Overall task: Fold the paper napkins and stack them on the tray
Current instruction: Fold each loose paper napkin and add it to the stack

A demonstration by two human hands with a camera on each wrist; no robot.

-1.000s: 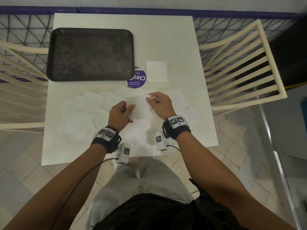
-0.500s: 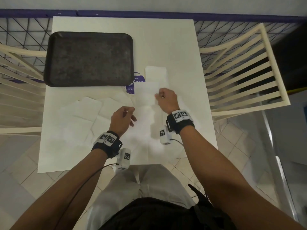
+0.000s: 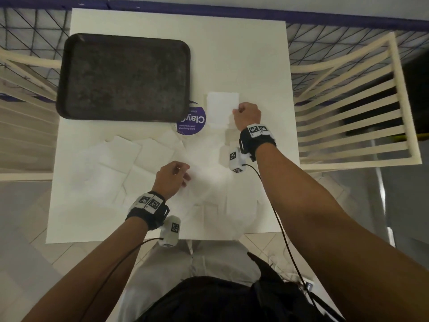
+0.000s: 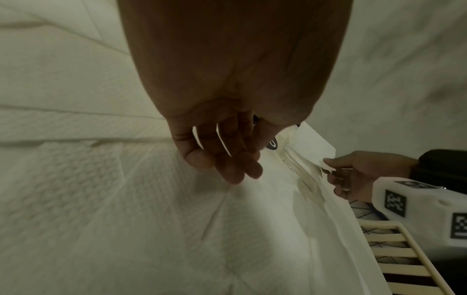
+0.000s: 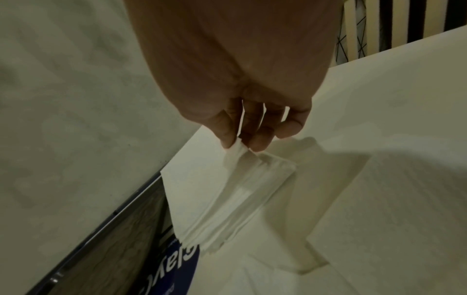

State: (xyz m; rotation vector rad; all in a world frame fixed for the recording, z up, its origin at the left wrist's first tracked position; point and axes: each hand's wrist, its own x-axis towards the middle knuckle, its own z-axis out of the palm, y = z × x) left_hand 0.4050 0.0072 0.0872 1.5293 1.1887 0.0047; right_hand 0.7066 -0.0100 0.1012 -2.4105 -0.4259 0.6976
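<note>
A dark tray (image 3: 123,75) sits on the far left of the white table (image 3: 243,54), bare inside. My right hand (image 3: 247,115) pinches a corner of a folded white napkin (image 3: 221,108) (image 5: 227,191) just right of the tray, over another folded napkin lying there. Several unfolded napkins (image 3: 120,163) are spread across the near half of the table. My left hand (image 3: 170,178) (image 4: 222,157) hovers over them with loosely curled fingers, holding nothing.
A round purple sticker (image 3: 191,123) lies by the tray's near right corner. Cream slatted chairs (image 3: 352,105) stand on both sides of the table, with a wire railing (image 3: 348,40) behind. The table's near edge is by my lap.
My right hand has carried the folded napkin from the table's middle forward to the spot right of the tray. My left hand let go of it and stayed back over the spread napkins.
</note>
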